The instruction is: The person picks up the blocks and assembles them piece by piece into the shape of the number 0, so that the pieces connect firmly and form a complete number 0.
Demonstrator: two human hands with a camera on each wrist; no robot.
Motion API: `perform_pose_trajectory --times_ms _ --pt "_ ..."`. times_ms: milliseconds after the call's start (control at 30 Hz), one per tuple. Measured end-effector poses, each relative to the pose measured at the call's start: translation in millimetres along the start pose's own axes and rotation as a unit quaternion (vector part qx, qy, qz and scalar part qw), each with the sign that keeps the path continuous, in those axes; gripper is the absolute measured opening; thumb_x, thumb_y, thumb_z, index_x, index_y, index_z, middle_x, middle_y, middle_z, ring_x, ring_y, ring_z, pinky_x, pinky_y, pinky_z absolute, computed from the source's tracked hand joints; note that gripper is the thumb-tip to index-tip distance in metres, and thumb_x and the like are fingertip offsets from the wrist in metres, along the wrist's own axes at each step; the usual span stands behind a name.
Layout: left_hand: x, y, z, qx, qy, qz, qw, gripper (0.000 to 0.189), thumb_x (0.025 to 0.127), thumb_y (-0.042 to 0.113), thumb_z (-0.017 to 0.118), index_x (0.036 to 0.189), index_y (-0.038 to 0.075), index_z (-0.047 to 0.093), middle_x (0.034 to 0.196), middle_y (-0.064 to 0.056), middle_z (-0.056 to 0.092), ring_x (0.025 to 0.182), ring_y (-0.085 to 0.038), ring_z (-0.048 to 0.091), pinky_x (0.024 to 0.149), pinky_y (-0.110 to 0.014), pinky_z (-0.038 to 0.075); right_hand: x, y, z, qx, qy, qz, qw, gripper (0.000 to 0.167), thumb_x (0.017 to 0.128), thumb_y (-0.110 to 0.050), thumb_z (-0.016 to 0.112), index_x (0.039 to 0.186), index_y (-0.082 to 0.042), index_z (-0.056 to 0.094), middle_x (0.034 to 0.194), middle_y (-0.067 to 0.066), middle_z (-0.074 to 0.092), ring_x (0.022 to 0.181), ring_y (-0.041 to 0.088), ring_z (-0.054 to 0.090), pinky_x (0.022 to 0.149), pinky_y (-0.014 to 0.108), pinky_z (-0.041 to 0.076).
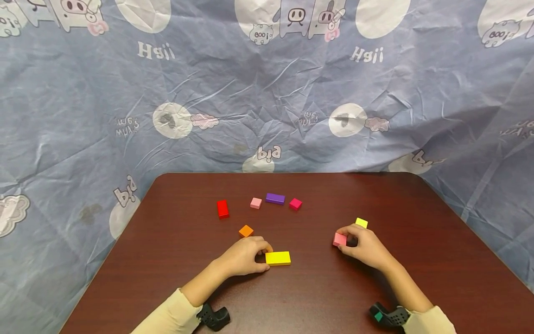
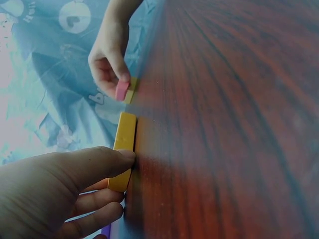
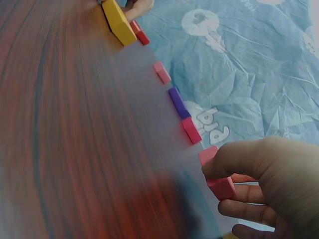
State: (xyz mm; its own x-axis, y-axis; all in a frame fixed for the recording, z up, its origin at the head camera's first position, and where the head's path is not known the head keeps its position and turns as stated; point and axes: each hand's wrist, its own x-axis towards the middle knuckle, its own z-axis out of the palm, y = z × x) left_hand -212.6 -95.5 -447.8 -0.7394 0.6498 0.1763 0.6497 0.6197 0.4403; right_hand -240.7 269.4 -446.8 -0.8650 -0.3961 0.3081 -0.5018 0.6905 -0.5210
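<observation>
My left hand (image 1: 246, 256) pinches the left end of a yellow block (image 1: 278, 258) between thumb and fingers, low over the brown table. In the left wrist view the thumb lies across that block (image 2: 125, 130). An orange block (image 1: 246, 231) lies just beyond the left knuckles. Over on the right, my right hand (image 1: 365, 246) pinches a pink block (image 1: 340, 239), thumb on the near side and fingers on the far side. Right behind those fingers sits a yellow-green block (image 1: 361, 222), partly hidden by the hand.
Toward the back of the table (image 1: 333, 195) lie a red block (image 1: 223, 209), a light pink block (image 1: 256, 203), a purple block (image 1: 275, 198) and a crimson block (image 1: 295, 204). A printed blue-grey cloth (image 1: 267, 83) hangs behind the table's far edge.
</observation>
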Motion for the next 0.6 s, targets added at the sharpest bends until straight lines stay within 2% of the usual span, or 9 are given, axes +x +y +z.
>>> perform_pose_trajectory --times_ms 267,600 --pt "-0.4 -1.0 0.3 0.004 -0.002 0.002 1.0000 0.023 0.080 0.021 0.078 0.100 0.014 0.069 0.089 0.007 0.058 0.078 -0.007 0.052 0.072 -0.020 0.046 14.8 -11.9 16.9 0.029 -0.008 -0.024 0.9993 0.027 0.075 -0.006 0.079 0.100 -0.009 0.070 0.090 -0.006 0.061 0.078 0.013 0.056 0.069 0.028 0.048" --pt "-0.2 -2.1 1.3 0.006 0.001 0.005 1.0000 0.023 0.080 0.021 0.078 0.099 0.015 0.069 0.089 0.008 0.059 0.078 -0.006 0.053 0.072 -0.019 0.046 27.7 -27.0 33.6 0.022 -0.049 -0.042 0.9977 0.027 0.076 -0.010 0.080 0.101 -0.012 0.069 0.087 -0.009 0.058 0.078 0.012 0.054 0.068 0.028 0.047"
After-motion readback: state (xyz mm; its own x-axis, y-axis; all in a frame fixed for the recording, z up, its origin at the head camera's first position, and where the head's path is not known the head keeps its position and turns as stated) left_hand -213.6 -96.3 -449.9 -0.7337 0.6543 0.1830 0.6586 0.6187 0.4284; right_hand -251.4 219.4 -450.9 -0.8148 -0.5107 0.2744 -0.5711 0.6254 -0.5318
